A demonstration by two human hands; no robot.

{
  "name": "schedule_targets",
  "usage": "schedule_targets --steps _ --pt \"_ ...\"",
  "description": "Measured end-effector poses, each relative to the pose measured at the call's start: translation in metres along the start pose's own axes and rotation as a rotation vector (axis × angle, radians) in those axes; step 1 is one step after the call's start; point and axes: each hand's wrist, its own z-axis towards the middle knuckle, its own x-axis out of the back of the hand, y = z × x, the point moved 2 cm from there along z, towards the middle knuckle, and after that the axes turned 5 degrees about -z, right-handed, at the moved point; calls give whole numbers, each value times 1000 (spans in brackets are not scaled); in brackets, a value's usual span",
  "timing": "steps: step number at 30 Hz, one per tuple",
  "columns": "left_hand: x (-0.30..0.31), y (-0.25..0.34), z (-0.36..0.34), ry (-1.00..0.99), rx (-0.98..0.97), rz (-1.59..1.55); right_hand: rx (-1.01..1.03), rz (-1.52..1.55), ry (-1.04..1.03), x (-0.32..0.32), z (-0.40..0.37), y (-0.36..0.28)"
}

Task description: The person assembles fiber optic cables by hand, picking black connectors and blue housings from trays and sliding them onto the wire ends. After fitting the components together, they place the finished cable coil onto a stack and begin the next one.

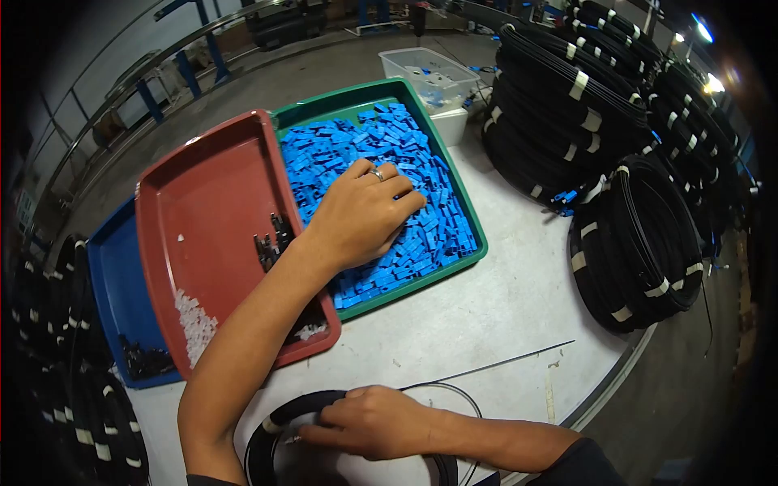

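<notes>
My left hand (365, 215) reaches into the green tray (483, 243), its fingers curled down among many small blue plastic clips (356, 146). Its fingertips are hidden, so what they pinch, if anything, cannot be made out. A ring is on one finger. My right hand (381, 423) is closed on black cable at a coil (261, 445) on the near part of the table. A small pale tip (292, 440) shows just beyond its fingers. One thin cable length (502, 359) runs out to the right across the white table (519, 283).
A red tray (211, 194) holding white and black small parts overlaps the green one. Left of it is a blue tray (121, 267) with black parts. Black cable coils (636, 243) stand at right, others (89, 397) at left. Behind sits a clear plastic box (429, 73).
</notes>
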Motion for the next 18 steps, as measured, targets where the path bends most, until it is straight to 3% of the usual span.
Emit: schedule_targets --steps 7,9,13,15,18 --pt "67 40 -70 86 263 -300 -7 31 58 10 4 1" --pt "79 52 -97 68 488 -500 -14 76 56 11 6 2" --pt "104 91 -142 292 582 -540 -55 80 81 17 9 -3" --pt "109 100 -170 254 589 -513 -47 42 67 20 10 -9" --pt "97 112 -215 406 893 -996 -29 10 121 15 8 -6"
